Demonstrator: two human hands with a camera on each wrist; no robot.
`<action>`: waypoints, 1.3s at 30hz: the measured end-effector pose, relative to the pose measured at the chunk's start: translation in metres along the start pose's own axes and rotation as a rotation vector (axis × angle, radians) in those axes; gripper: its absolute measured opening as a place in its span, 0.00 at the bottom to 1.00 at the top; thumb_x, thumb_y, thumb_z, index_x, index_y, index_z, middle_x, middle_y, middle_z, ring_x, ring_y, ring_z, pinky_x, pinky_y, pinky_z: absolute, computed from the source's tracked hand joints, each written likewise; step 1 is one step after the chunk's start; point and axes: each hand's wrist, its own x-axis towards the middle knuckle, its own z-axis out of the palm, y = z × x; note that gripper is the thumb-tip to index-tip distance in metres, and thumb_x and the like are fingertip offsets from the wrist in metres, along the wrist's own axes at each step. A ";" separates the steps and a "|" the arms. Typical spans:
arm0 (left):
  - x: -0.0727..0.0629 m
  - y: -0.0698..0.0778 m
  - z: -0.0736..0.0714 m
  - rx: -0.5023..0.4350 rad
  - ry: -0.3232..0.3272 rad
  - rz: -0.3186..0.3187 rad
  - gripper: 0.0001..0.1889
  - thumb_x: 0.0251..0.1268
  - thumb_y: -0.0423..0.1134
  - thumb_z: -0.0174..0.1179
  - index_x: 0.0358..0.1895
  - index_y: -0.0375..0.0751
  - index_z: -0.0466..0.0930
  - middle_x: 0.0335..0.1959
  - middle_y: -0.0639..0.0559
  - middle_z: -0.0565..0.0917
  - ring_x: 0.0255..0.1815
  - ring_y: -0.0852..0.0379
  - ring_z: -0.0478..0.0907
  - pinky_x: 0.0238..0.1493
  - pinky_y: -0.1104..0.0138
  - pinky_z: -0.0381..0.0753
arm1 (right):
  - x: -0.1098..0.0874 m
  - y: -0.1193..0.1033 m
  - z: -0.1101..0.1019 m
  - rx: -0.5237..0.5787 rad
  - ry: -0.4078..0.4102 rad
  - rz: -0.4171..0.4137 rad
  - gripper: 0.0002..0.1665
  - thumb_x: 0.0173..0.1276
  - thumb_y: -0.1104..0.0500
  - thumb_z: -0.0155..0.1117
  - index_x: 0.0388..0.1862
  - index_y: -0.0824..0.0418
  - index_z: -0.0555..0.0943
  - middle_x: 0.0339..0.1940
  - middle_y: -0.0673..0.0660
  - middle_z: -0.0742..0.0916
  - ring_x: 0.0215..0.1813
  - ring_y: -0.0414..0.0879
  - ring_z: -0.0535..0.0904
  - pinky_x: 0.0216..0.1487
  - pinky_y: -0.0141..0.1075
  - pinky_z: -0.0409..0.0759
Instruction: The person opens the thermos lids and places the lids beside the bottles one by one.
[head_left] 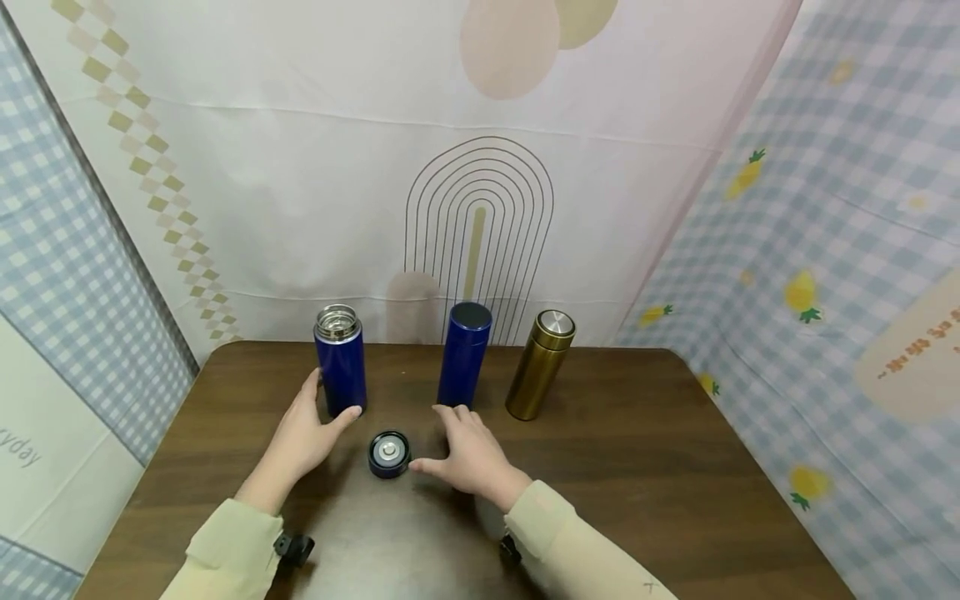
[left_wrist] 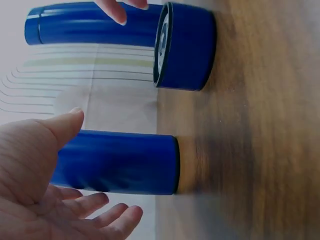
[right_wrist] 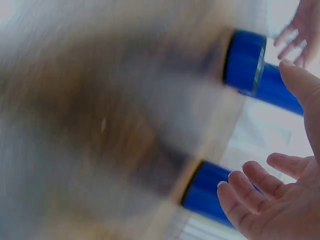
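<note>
A blue vacuum flask (head_left: 342, 371) stands upright without its lid, its steel mouth showing. My left hand (head_left: 300, 442) is spread at its lower part, thumb on one side and fingers on the other. In the left wrist view that hand (left_wrist: 30, 165) has loosely extended fingers about the flask (left_wrist: 125, 167). The flask's lid (head_left: 388, 467) lies upside down on the table, inner side up. Just right of the lid is my right hand (head_left: 472, 458), fingers spread and holding nothing. The right wrist view shows its palm (right_wrist: 285, 200) facing the lid (right_wrist: 242, 62).
A second blue flask (head_left: 465, 354), lid on, stands beyond my right hand. Right of it stands a gold flask (head_left: 538, 367) with a silver-topped lid. The brown wooden table (head_left: 637, 500) meets a patterned cloth (head_left: 300, 200) at the back.
</note>
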 end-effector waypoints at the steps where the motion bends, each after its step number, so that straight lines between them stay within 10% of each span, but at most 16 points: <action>1: -0.003 0.000 0.000 0.013 -0.009 -0.002 0.53 0.63 0.62 0.58 0.76 0.31 0.39 0.71 0.26 0.55 0.71 0.30 0.53 0.64 0.37 0.56 | -0.001 0.004 -0.003 0.006 0.006 0.007 0.54 0.53 0.29 0.68 0.71 0.57 0.65 0.55 0.57 0.77 0.55 0.51 0.73 0.54 0.46 0.75; 19: -0.014 0.031 0.017 0.074 -0.091 0.067 0.38 0.64 0.60 0.59 0.67 0.35 0.66 0.61 0.36 0.75 0.59 0.39 0.74 0.56 0.45 0.71 | -0.001 0.042 -0.059 0.170 0.163 0.108 0.54 0.55 0.28 0.64 0.71 0.57 0.65 0.62 0.56 0.75 0.60 0.48 0.72 0.59 0.46 0.74; 39: 0.028 0.081 0.056 -0.113 -0.149 0.175 0.40 0.59 0.61 0.63 0.70 0.44 0.64 0.66 0.43 0.71 0.62 0.42 0.72 0.59 0.49 0.72 | 0.028 0.036 -0.103 0.501 0.251 0.164 0.54 0.57 0.28 0.63 0.74 0.54 0.58 0.64 0.57 0.73 0.58 0.46 0.74 0.54 0.45 0.77</action>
